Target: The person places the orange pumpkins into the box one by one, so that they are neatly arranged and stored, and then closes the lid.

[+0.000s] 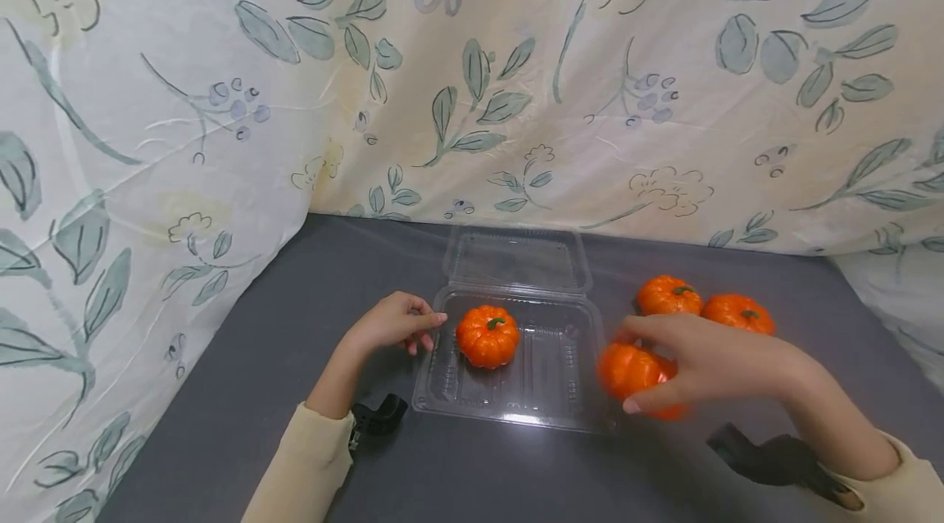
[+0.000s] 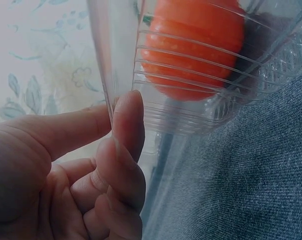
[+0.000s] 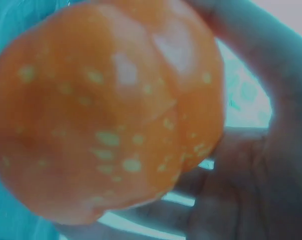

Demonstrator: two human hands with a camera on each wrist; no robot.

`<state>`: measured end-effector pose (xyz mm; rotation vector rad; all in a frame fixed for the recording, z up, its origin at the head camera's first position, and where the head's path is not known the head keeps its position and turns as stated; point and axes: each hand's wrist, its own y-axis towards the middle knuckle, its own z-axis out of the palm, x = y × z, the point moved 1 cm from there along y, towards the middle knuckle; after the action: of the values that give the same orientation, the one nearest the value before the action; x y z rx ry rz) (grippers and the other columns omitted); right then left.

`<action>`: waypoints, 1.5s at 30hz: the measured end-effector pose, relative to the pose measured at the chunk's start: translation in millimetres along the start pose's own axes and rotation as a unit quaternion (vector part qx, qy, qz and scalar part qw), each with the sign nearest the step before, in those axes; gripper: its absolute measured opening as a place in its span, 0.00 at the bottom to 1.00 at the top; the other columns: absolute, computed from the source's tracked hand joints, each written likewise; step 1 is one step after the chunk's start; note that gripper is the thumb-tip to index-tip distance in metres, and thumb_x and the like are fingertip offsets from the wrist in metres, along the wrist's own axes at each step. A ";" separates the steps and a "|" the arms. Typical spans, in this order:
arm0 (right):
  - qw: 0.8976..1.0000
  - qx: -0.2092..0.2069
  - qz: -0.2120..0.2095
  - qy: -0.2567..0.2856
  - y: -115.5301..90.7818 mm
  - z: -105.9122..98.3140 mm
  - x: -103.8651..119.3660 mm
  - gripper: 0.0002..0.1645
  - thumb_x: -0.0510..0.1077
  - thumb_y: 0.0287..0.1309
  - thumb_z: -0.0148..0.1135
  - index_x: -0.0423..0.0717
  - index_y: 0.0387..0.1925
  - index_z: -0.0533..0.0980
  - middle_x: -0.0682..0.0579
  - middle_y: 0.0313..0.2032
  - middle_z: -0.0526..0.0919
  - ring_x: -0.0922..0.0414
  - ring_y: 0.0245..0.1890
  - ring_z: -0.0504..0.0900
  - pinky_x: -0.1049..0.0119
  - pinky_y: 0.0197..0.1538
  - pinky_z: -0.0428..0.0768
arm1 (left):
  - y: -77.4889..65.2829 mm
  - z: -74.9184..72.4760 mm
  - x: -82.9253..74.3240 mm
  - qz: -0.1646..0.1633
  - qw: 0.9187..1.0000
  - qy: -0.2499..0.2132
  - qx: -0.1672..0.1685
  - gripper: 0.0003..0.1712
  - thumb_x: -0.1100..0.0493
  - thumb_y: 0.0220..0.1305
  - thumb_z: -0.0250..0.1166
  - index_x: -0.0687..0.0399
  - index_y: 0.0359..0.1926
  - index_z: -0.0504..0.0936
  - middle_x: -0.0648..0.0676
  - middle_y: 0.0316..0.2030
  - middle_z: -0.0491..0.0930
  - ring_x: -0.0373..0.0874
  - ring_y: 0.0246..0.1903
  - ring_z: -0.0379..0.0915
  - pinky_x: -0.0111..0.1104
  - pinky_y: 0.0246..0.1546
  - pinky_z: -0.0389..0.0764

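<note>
A clear plastic clamshell box [image 1: 549,363] lies with its lid [image 1: 516,261] folded back. One small orange pumpkin [image 1: 487,338] with a green stem sits in the left part of its base. My left hand [image 1: 394,322] pinches the box's left rim between thumb and fingers, as the left wrist view shows through the ribbed wall [image 2: 186,65]. Just past the right rim, my right hand [image 1: 715,355] grips a second pumpkin [image 1: 627,371], slightly blurred. That pumpkin [image 3: 100,115] fills much of the right wrist view, its stem out of sight there.
Two more orange pumpkins, one [image 1: 667,296] beside the other [image 1: 737,314], stand behind my right hand on the dark grey tabletop [image 1: 251,392]. Floral fabric [image 1: 472,113] hangs along the back and left. Black camera straps [image 1: 379,416] are on both wrists.
</note>
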<state>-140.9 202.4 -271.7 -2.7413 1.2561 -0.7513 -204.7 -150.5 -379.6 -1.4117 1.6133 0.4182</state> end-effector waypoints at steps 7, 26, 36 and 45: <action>0.999 0.012 -0.018 0.026 20.0 3.1 18.6 0.31 0.69 0.45 0.63 0.62 0.49 0.70 0.69 0.40 0.76 0.67 0.37 0.75 0.68 0.38 0.76 | -0.5 0.6 -0.3 0.003 1.000 -0.003 0.003 0.16 0.51 0.62 0.61 0.60 0.29 0.80 0.53 0.17 0.81 0.43 0.12 0.71 0.35 0.20 0.75; 0.996 0.047 -0.076 0.031 67.8 4.6 50.9 0.31 0.67 0.46 0.64 0.60 0.50 0.70 0.67 0.42 0.75 0.64 0.39 0.73 0.68 0.40 0.75 | 0.2 -1.3 -1.7 0.012 1.000 0.004 0.005 0.16 0.49 0.62 0.61 0.58 0.29 0.81 0.51 0.16 0.80 0.48 0.14 0.74 0.36 0.21 0.75; 0.987 0.097 -0.099 0.083 87.5 22.7 50.6 0.38 0.62 0.51 0.63 0.49 0.60 0.66 0.61 0.51 0.74 0.64 0.44 0.73 0.68 0.46 0.74 | 0.2 -0.8 0.7 0.022 1.000 0.006 0.007 0.16 0.50 0.63 0.60 0.59 0.29 0.81 0.50 0.16 0.80 0.46 0.14 0.73 0.37 0.21 0.75; 0.982 0.108 -0.126 0.090 96.0 32.3 53.5 0.36 0.60 0.52 0.63 0.48 0.58 0.67 0.62 0.48 0.74 0.64 0.43 0.73 0.69 0.46 0.74 | -0.9 -0.4 2.6 0.024 1.000 0.005 0.006 0.17 0.49 0.63 0.60 0.59 0.29 0.81 0.51 0.17 0.80 0.44 0.13 0.72 0.38 0.22 0.76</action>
<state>-164.6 93.8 -299.7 -2.7292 0.7969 -1.1081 -203.8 -152.6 -381.3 -1.3706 1.6574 0.4286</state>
